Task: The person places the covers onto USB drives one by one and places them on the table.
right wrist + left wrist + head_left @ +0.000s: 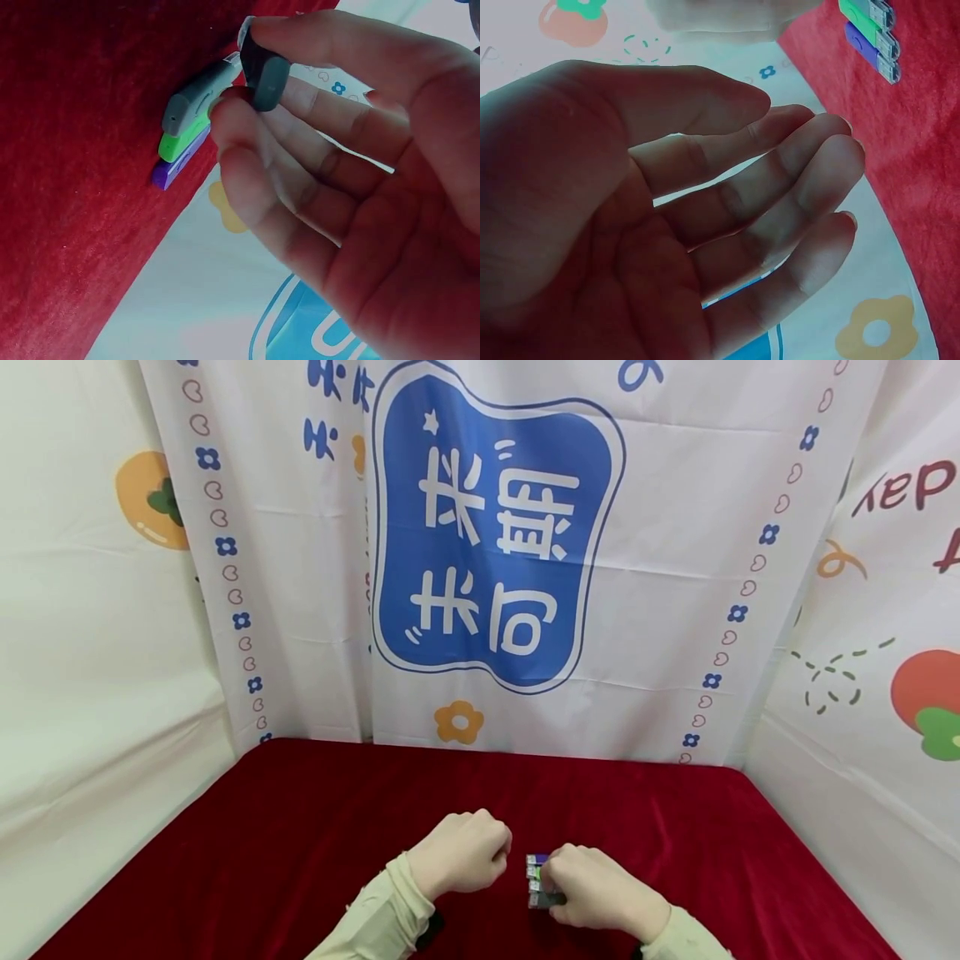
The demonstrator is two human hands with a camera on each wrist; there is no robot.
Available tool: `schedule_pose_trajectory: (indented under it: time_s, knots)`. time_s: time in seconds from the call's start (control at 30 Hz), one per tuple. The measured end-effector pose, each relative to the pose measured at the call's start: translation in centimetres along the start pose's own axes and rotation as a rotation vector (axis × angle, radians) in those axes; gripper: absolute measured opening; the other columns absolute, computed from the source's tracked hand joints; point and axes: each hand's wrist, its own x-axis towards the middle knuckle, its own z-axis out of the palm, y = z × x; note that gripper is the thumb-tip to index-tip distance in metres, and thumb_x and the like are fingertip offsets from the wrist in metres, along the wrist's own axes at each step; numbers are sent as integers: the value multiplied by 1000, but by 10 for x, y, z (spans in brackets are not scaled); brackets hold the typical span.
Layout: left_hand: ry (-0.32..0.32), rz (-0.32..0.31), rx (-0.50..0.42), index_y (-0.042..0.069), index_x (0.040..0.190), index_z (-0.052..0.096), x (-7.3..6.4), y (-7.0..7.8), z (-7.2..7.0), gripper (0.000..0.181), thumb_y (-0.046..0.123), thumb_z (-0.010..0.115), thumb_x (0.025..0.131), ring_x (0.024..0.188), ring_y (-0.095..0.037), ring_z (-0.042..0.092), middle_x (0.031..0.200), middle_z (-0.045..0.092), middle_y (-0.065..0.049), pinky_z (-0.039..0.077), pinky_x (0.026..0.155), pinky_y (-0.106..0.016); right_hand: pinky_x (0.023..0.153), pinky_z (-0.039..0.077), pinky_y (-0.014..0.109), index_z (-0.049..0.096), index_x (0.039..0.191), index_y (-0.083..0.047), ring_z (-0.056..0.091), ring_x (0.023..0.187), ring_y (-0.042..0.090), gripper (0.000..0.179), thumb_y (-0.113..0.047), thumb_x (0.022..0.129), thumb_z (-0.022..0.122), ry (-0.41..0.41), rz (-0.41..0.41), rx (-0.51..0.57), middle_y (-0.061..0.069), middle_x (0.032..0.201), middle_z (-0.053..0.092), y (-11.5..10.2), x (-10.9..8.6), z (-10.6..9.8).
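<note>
My right hand (600,889) pinches a black USB flash drive (268,81) between thumb and fingertips. In the right wrist view, a grey USB flash drive (199,99), a green one (175,144) and a purple one (171,171) lie side by side on the red cloth, right beside the black one. Seen from the head, my right fingers cover part of the row. Left of the row, my left hand (465,852) hovers with loosely bent fingers (780,187) and holds nothing. Clear caps sit over the metal plugs of the drives.
Dark red velvet cloth (360,810) covers the table. A white printed curtain (660,610) with a blue sign (502,527) hangs behind it, and white printed sheets enclose the left and right sides.
</note>
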Motion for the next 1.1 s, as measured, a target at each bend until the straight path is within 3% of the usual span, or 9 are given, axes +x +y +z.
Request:
schedule_pose_trajectory:
  time_s: [0.3, 0.73, 0.87, 1.1]
  knots:
    - [-10, -9, 3, 20, 58, 54, 0, 1, 3, 32, 3, 64, 83, 46, -3, 26, 49, 33, 11, 29, 40, -19, 45, 28, 16, 57, 62, -18, 28, 52, 0, 29, -6, 73, 81, -3, 7, 36, -15, 56, 39, 0, 0, 3]
    - [-9, -2, 14, 21, 58, 56, 0, 3, 4, 31, 5, 65, 82, 46, -2, 29, 49, 35, 11, 32, 41, -20, 47, 37, 20, 56, 64, -20, 39, 55, 2, 31, -17, 69, 87, 61, 20, -121, -16, 63, 43, 2, -3, 5]
    - [-47, -5, 0, 21, 57, 54, -1, 5, 4, 31, 5, 65, 82, 46, -2, 29, 49, 35, 12, 32, 42, -19, 48, 38, 21, 61, 68, -19, 40, 56, 2, 27, -23, 71, 87, 13, 42, -77, -15, 64, 45, 1, -5, -5]
    - [-129, 8, -13, 21, 65, 63, 1, 5, 9, 23, 8, 69, 83, 48, -1, 41, 56, 46, 14, 38, 47, -19, 52, 43, 22, 69, 78, -17, 47, 59, 1, 20, -25, 73, 87, -149, 118, 81, -15, 67, 52, -8, -17, -36]
